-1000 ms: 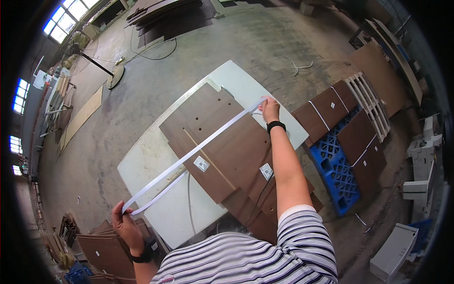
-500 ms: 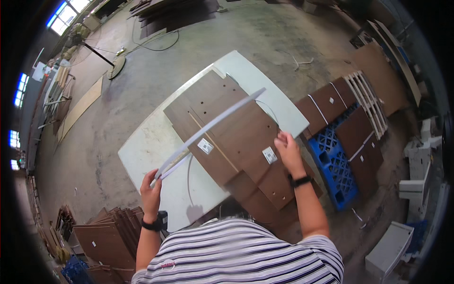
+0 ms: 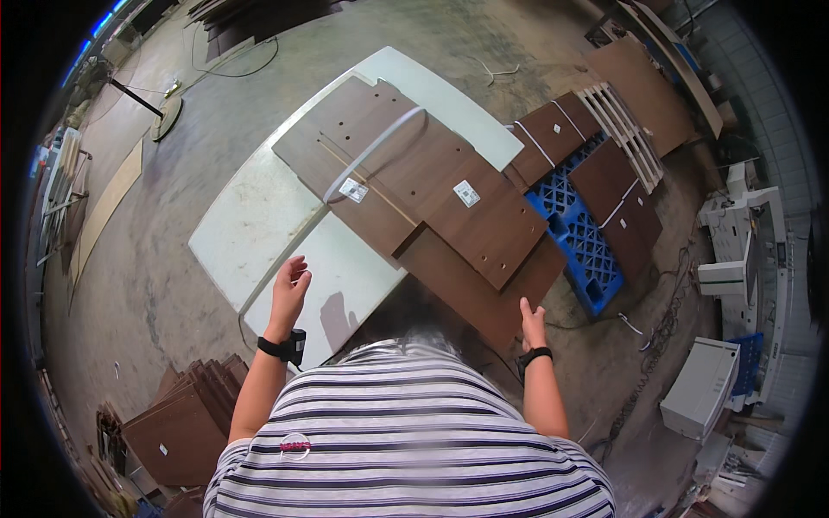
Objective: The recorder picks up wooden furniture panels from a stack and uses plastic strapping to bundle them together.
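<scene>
A white plastic strap (image 3: pixel 371 154) stands in an arch across a stack of brown drilled boards (image 3: pixel 423 177) on the pale table. Thin pale strips run along one board, and white labels are stuck on top. My left hand (image 3: pixel 292 289) hovers over the near left of the table, fingers loosely bent, with nothing in it and clear of the strap. Beside the right edge of the lowest brown board (image 3: pixel 488 289) is my right hand (image 3: pixel 533 324), thumb apart from the fingers and nothing visible in it. I cannot tell whether it touches the board.
Right of the table (image 3: pixel 242 216), strapped brown boards (image 3: pixel 617 186) lie on a blue pallet (image 3: pixel 580 250), near a wooden slatted pallet (image 3: pixel 622 138). Brown panels (image 3: pixel 177 432) lean at the lower left. Grey machinery and a pale box (image 3: pixel 701 384) stand at the right.
My left hand has let go of the strap, which now arches over the boards. Both hands have drawn back toward my body. The view has shifted, and the lowest board shows more.
</scene>
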### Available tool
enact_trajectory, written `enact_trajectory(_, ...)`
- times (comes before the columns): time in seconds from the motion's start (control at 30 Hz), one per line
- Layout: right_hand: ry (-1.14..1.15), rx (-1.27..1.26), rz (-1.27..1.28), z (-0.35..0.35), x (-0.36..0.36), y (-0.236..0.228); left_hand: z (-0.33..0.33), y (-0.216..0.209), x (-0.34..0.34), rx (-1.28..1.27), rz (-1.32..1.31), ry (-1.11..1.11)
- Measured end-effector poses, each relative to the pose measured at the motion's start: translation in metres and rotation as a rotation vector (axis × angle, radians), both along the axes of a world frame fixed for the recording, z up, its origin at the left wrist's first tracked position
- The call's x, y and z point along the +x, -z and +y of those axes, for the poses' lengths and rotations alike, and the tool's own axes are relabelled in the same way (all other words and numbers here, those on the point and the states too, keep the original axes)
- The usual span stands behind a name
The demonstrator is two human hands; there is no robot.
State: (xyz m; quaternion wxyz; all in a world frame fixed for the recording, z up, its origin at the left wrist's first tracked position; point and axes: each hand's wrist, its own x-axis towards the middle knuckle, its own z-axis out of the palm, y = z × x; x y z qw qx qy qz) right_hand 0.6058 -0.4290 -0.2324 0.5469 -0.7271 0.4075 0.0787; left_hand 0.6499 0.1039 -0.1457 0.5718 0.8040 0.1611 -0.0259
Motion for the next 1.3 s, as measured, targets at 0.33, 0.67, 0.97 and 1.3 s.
enact_trajectory(0.33,0.244,0.283,-0.146,0.017,0.022,0.014,0.067,0.048,-0.119,0.057,0.063,-0.223)
enact_trajectory(0.67,0.164,0.504,-0.169,-0.001,0.020,0.020,0.085,0.093,-0.180,0.096,0.090,-0.587)
enact_trajectory(0.97,0.110,0.465,0.011,0.005,0.030,-0.003,0.032,0.067,-0.136,0.419,0.048,-0.357)
enact_trajectory(1.3,0.073,0.466,-0.091,0.004,0.023,-0.003,-0.126,0.019,0.050,0.688,-0.481,0.681)
